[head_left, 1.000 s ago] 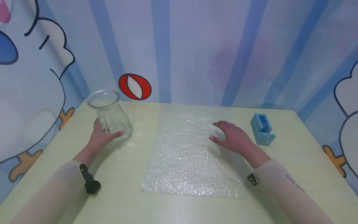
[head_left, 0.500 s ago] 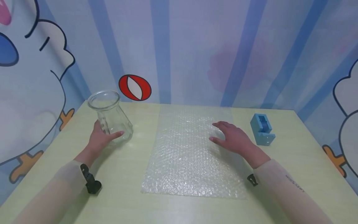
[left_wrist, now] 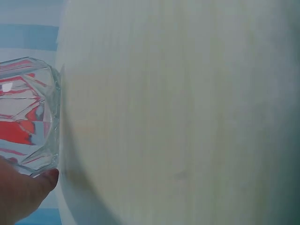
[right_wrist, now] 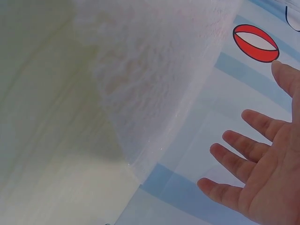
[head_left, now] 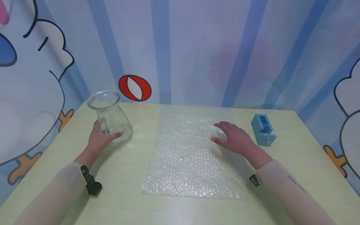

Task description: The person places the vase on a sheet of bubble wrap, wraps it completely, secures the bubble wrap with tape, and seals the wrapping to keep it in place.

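Note:
My left hand (head_left: 98, 139) grips a clear glass vase (head_left: 121, 120) low on its left side. The thumb lies across the front near the base, and the other fingers are mostly hidden behind the glass. The vase has a wide round rim and a faceted body; in the left wrist view its base (left_wrist: 49, 117) shows above the thumb. A sheet of bubble wrap (head_left: 180, 162) lies flat in the middle of the table. Over its right part hovers my right hand (head_left: 234, 137), fingers spread and holding nothing, as the right wrist view also shows.
At the right of the table (head_left: 295, 175) stands a light blue block-like holder (head_left: 261, 131) with a recess, shaped like a tape dispenser. Behind the table's far edge hangs a striped cartoon backdrop (head_left: 191, 56).

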Demonstrator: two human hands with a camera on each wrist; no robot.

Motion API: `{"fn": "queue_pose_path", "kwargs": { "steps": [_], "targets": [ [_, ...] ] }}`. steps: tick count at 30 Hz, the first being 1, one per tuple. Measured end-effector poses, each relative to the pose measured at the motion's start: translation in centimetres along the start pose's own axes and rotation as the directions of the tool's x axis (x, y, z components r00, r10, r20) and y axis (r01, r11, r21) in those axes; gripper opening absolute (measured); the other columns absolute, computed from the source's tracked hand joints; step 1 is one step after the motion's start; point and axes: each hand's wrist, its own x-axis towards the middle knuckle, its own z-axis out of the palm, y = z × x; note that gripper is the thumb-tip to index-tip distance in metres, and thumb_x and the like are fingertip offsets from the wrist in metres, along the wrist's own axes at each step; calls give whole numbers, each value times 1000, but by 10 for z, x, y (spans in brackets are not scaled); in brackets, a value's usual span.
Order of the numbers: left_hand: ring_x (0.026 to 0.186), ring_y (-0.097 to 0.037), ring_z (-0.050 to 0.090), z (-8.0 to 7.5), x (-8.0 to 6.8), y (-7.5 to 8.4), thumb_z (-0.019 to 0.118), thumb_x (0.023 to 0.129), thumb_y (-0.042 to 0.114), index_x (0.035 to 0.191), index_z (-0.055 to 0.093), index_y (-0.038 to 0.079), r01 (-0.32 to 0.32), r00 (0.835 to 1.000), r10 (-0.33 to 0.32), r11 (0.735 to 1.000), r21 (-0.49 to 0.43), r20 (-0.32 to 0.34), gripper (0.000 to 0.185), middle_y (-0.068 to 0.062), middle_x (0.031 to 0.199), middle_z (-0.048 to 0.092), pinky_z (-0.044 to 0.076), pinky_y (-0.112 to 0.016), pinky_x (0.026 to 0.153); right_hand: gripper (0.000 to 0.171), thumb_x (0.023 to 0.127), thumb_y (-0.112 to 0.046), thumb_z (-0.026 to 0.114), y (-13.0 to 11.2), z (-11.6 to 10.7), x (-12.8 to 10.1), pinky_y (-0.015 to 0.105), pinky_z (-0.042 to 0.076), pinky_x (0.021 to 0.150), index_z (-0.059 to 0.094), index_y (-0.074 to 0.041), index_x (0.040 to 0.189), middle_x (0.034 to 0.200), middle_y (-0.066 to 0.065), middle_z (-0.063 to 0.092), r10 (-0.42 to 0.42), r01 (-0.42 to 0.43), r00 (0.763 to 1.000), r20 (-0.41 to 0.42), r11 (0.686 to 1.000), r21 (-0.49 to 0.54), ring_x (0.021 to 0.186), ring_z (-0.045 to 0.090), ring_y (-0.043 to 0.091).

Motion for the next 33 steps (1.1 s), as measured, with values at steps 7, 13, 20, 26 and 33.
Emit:
{"fn": "queue_pose_path", "kwargs": {
  "steps": [7,13,20,26,33],
  "targets": [
    [159,-47,11,-1,0,4,76,91,36,165,-5,9,-13,1000,13,1000,-11,-8,113,-23,172,4,19,-67,125,64,101,-42,59,0,0,0,62,43,113,48,-2,150,156,28,45,-3,3,1000,-5,1000,-4,142,46,49],
    [159,-48,10,-7,-2,10,74,93,40,164,-6,8,-26,1000,26,1000,-10,-15,112,-23,173,3,20,-69,123,65,101,-42,58,-1,-3,0,63,41,114,46,-3,151,158,28,42,17,-17,1000,11,1000,-3,144,43,49],
    [158,-47,12,-19,-8,22,73,92,41,165,-5,13,-66,996,64,998,-25,-57,110,-21,173,6,22,-73,121,65,101,-42,59,-1,-5,1,63,40,115,46,-3,152,158,27,43,6,-6,1000,3,1000,7,145,43,49],
    [157,-48,15,-25,-14,36,75,92,40,165,-3,16,-62,995,61,998,-8,-77,110,-19,173,9,25,-74,119,64,101,-40,60,-2,-11,-3,63,41,114,46,-4,152,157,26,44,4,-3,1000,-26,1000,21,144,44,48],
    [152,-53,25,-23,-18,43,78,89,39,166,0,14,-60,995,65,996,65,-78,112,-22,171,14,35,-74,113,64,101,-40,60,-4,-22,-5,64,40,114,45,-4,152,157,26,44,-21,23,998,-61,999,34,144,44,49]
  ]
}}
